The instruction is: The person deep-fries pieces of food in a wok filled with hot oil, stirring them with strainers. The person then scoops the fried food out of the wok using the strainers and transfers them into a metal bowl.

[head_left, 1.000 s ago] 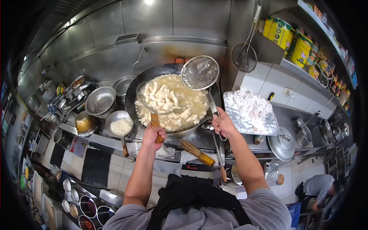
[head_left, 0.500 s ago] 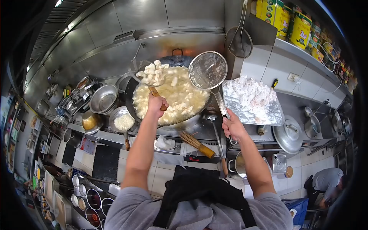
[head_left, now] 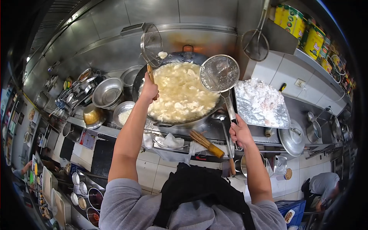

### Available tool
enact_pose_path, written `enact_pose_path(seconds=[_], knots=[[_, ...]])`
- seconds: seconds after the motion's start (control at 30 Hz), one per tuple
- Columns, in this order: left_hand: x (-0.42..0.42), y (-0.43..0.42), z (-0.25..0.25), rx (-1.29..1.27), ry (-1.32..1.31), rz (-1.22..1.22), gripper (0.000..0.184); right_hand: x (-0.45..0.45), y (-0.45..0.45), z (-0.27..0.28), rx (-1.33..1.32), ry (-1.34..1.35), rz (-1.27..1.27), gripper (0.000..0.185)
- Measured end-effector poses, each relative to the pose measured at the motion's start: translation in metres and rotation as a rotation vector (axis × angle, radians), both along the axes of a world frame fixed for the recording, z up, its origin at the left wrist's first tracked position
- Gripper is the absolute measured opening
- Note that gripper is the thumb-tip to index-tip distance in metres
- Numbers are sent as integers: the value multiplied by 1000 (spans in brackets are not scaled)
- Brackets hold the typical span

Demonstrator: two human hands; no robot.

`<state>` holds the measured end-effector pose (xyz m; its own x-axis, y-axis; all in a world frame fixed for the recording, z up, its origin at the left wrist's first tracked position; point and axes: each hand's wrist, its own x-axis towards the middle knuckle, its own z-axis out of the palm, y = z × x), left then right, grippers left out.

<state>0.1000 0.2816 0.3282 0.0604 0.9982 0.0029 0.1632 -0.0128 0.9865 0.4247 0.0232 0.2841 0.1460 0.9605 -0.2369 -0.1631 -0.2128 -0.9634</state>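
My left hand [head_left: 149, 90] grips the wooden handle of a wire skimmer [head_left: 152, 40]. Its basket is tipped on edge above the far left rim of a large wok [head_left: 183, 57], with one pale piece [head_left: 162, 55] at its lower edge. Inside the wok, pale coated pieces [head_left: 191, 105] float in bubbling oil. My right hand [head_left: 240, 132] is closed round the metal handle of a fine mesh strainer [head_left: 219, 73], held over the wok's right side with crumbs stuck to the mesh. A metal tray [head_left: 264, 119] of white floury pieces [head_left: 262, 96] lies right of it.
A bamboo brush [head_left: 207, 143] and a ladle [head_left: 226, 134] lie along the front edge. At left are a perforated ladle [head_left: 123, 113] and metal bowls [head_left: 108, 92]. A lid [head_left: 291, 137] sits at right. Another person [head_left: 324, 186] is bending behind at right.
My left hand has turned the skimmer up on edge, and its load of pieces has dropped into the wok. My right hand still holds the strainer over the wok's right side.
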Motion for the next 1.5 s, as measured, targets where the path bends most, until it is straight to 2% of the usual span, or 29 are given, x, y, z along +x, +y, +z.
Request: enact_pose_path(seconds=[0.13,0.27,0.3,0.4,0.47,0.57,0.67,0.7,0.77,0.87,0.97,1.0,1.03,1.1,1.13,1.2,1.23,1.27,1.33,1.4,1.5], knots=[[-54,8,4,2,4,-20,83,-38,21,-10,29,23,57,46],[-129,-1,-16,-9,43,36,85,-79,43,-12,-9,65,104,46],[-147,-8,-19,-12,-47,51,83,-90,51,-17,-17,69,114,49],[-201,-40,-25,-84,15,141,82,-131,74,-15,-67,97,144,49],[-235,-57,-54,-27,8,207,80,-161,91,-16,-64,126,207,50],[-281,-75,-129,134,120,276,79,-210,113,-13,-70,167,257,54],[-299,-95,-200,371,430,372,81,-260,128,-5,-86,134,355,55],[-299,-104,-206,367,424,383,81,-274,136,-12,-73,92,376,56],[-294,-114,-215,-165,491,370,86,-304,147,-21,-77,59,401,56],[-293,-110,-252,-219,486,376,89,-347,156,-43,-60,8,433,58],[-286,-110,-240,-183,444,394,85,-371,160,-63,-94,-270,479,59],[-287,-111,-233,-193,416,401,85,-373,163,-80,-93,-271,483,59],[-291,-108,-243,-110,400,426,82,-375,170,-108,33,-424,468,58],[-297,-107,-230,-22,388,468,81,-379,172,-128,170,-618,454,57],[-300,-107,-218,66,373,508,81,-383,171,-132,235,-718,436,57],[-306,-112,-189,33,334,502,81,-390,165,-129,354,-852,439,59],[-309,-113,-181,2,294,492,81,-398,161,-117,244,-897,483,63],[-310,-113,-181,3,295,499,81,-400,164,-119,249,-896,487,63],[-311,-115,-184,86,253,510,79,-402,172,-133,-64,-1119,625,65],[-305,-119,-183,74,255,522,79,-393,187,-177,-22,-1182,644,69],[-304,-122,-188,68,248,526,79,-398,188,-185,14,-1235,641,76]])
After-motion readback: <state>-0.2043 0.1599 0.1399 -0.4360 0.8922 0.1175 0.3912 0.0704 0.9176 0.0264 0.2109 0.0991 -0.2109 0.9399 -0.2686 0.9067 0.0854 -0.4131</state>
